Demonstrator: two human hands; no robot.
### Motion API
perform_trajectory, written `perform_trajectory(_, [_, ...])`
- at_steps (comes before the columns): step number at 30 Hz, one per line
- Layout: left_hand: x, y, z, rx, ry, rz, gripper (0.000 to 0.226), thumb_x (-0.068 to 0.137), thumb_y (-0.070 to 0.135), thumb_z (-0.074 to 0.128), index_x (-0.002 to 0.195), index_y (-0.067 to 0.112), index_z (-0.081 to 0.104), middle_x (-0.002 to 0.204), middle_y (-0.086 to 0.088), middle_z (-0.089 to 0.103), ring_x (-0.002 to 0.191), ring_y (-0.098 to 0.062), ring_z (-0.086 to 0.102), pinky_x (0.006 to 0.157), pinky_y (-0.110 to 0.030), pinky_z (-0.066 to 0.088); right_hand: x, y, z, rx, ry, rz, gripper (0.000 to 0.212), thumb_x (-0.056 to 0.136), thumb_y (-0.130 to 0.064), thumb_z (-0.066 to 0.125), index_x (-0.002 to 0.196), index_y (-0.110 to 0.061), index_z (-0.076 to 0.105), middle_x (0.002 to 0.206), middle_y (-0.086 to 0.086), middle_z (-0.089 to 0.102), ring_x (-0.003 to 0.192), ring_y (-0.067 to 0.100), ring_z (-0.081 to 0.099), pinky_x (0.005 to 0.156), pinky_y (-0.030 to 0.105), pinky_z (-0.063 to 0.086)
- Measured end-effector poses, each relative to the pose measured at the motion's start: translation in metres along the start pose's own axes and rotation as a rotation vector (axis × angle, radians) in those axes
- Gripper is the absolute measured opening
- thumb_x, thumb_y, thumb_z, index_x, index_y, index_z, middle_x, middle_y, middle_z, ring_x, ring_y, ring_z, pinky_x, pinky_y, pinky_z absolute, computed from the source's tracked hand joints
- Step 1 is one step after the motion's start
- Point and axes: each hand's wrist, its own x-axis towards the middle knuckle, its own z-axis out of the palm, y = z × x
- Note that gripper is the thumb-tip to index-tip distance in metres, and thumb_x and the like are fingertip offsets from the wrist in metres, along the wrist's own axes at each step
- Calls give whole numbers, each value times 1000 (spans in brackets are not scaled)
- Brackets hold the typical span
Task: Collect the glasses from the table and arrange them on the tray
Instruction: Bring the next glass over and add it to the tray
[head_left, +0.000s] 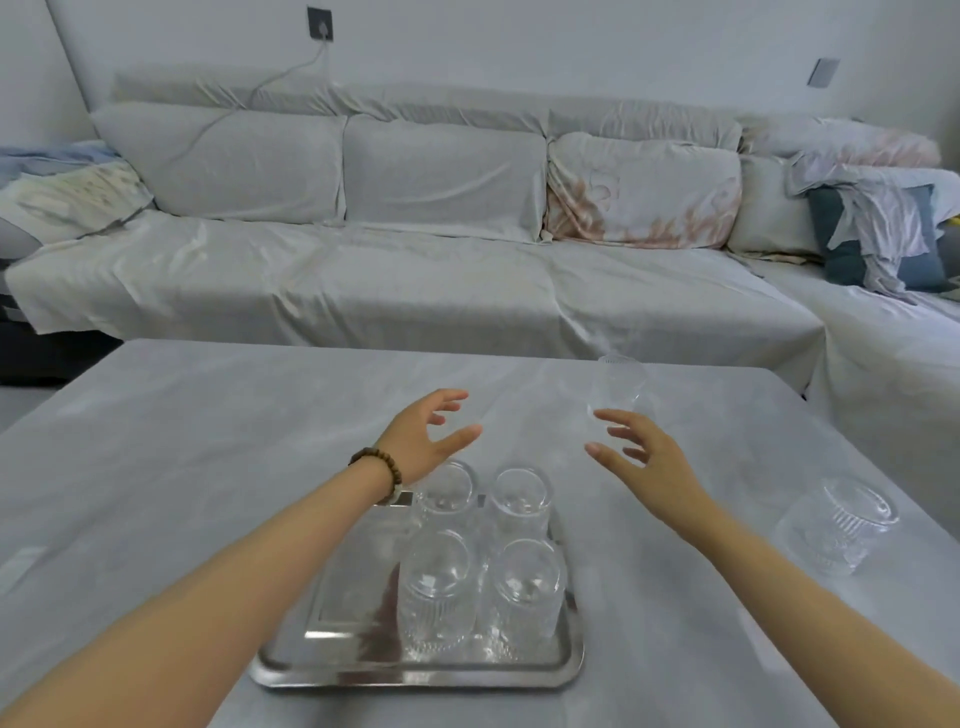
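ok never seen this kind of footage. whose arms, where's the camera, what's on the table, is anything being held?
There is no robot here. The arms belong to a person wearing one wide-angle camera on the head, looking forward and down, so this single picture is what they see.

Both hands are open and hold nothing. The left hand, with a bead bracelet on its wrist, hovers beyond the tray. The right hand reaches toward a clear glass standing near the table's far edge.

On the cloth-covered table sits a shiny metal tray with four clear glasses in a two-by-two block on its right side. One more ribbed glass stands off the tray, on the table to the right.

Behind the table is a covered sofa with cushions.
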Motion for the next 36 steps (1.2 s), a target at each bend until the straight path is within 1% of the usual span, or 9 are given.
perform_trajectory(6, [80,13,52,10,-75,-22,58,81,45,64,132,26,45,132,1,51,109,-14,49,89,-28,41,58,58,-30,141,227,197,44,78,-27,77,116,-19,57,121,-5,59,107,18,60,79,25,44])
perform_trajectory(15, [171,21,142,-27,-120,-46,70,79,47,64,139,23,37,139,-1,47,111,-18,52,91,-31,44,123,135,-16,246,188,288,81,73,-30,81,140,-22,36,127,-7,46,112,16,53,85,27,44])
perform_trajectory(20, [202,25,175,-18,-179,7,79,72,49,72,139,25,36,140,0,45,106,-16,52,86,-30,45,135,159,-7,341,160,263,74,74,-26,80,138,-26,42,124,-6,56,101,2,60,66,8,50])
perform_trajectory(22, [212,28,184,-15,-185,25,82,70,49,73,139,26,36,141,-1,45,107,-16,52,86,-30,46,138,165,-5,335,186,250,72,74,-25,80,137,-24,45,120,-3,60,97,-2,60,64,5,49])
perform_trajectory(26, [222,31,193,-10,-189,31,87,66,52,75,140,28,35,142,1,46,118,-22,51,94,-37,48,140,168,-4,313,209,242,72,74,-26,80,137,-23,46,118,-2,61,99,7,62,70,11,48])
perform_trajectory(30, [216,32,192,-56,-159,20,84,67,50,75,138,26,38,142,3,46,118,-25,52,88,-32,46,136,162,-6,331,161,222,72,76,-21,79,138,-21,44,121,0,59,101,11,61,68,8,50])
perform_trajectory(33, [201,33,182,-148,-124,-35,79,70,48,73,137,24,40,141,2,45,114,-23,53,90,-36,50,127,149,-6,327,127,200,70,76,-20,78,138,-22,45,124,1,58,110,16,59,82,16,50])
perform_trajectory(34, [195,35,177,-193,-109,-53,77,70,48,73,136,23,42,139,1,46,112,-22,54,88,-36,52,124,142,-6,334,119,188,68,77,-20,78,136,-23,46,123,-2,59,113,16,59,87,20,50])
perform_trajectory(36, [179,40,162,-282,-68,-66,71,72,46,72,133,21,46,130,3,48,106,-17,55,74,-27,57,115,126,-6,362,97,147,61,78,-20,77,131,-30,49,118,-14,60,113,11,59,89,20,50])
